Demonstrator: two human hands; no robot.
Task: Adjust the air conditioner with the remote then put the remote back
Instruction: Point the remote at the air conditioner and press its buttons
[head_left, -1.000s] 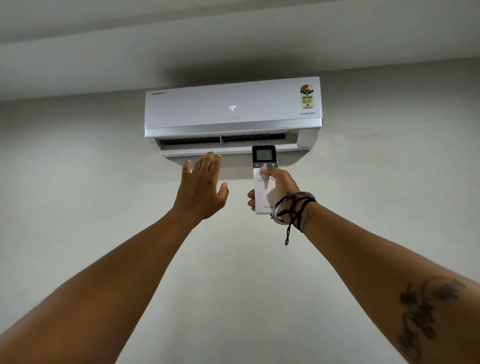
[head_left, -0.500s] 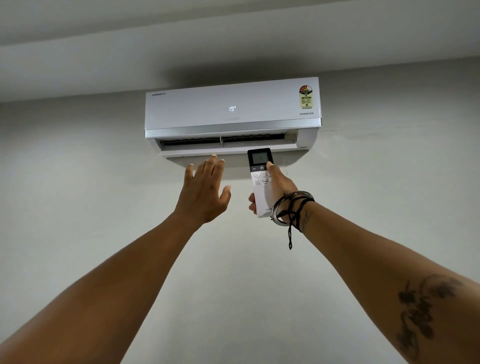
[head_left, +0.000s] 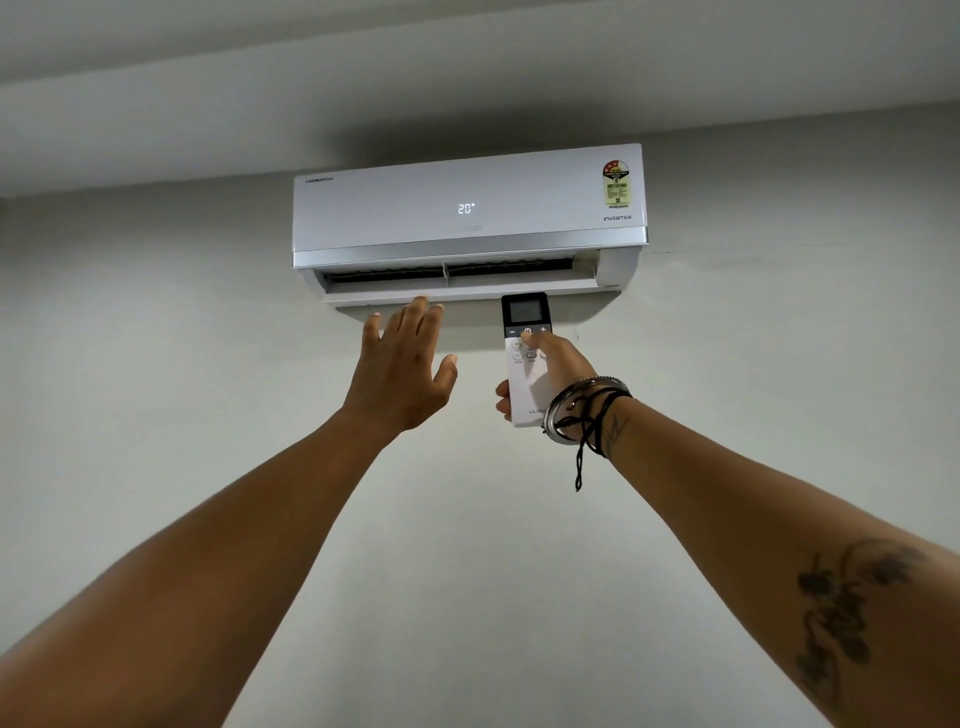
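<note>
Head view: your right hand (head_left: 558, 364) grips the remote (head_left: 525, 358), long axis aimed up at the air conditioner (head_left: 467, 208), just below its vent. Your left hand (head_left: 402, 369), spread and empty, sits beside the remote.

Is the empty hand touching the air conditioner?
No, the left hand is open just below the air conditioner, with a gap under its flap.
</note>
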